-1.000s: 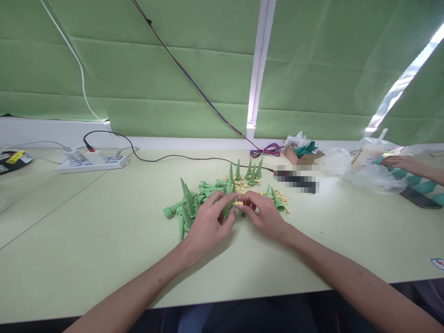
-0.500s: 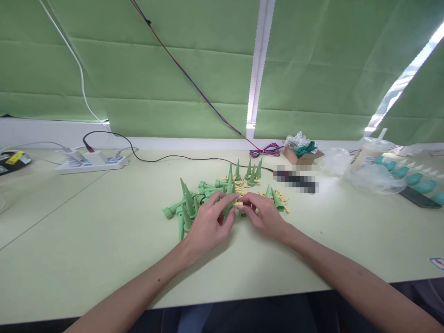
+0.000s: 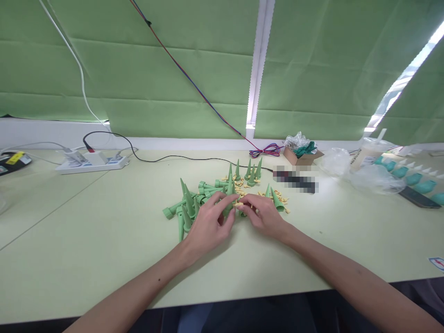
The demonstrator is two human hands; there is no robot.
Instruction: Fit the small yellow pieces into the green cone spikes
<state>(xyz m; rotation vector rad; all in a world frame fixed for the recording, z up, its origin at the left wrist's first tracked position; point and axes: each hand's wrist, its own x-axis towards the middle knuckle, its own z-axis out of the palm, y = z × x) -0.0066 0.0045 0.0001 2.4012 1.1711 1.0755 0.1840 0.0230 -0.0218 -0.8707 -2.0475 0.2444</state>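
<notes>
**Many small parts, very little room**

Toward nine o'clock, green cones (image 3: pixel 189 202) crowd the left hand (image 3: pixel 211 222); a sideways swing of that wrist could topple the upright ones. Near eleven o'clock a tall cone (image 3: pixel 230 182) stands just behind the fingers, and a forward nudge might tip it. Between the hands, a small yellow piece (image 3: pixel 238 204) could slip if the pinch loosens, then get lost among loose yellow pieces (image 3: pixel 279 196) toward two o'clock.

The left hand's forearm enters from seven o'clock, its thumb and index slightly parted; whether they grip the piece, I cannot tell. The right hand (image 3: pixel 265 215) reaches in from four o'clock, thumb and forefinger closed on the piece.
</notes>
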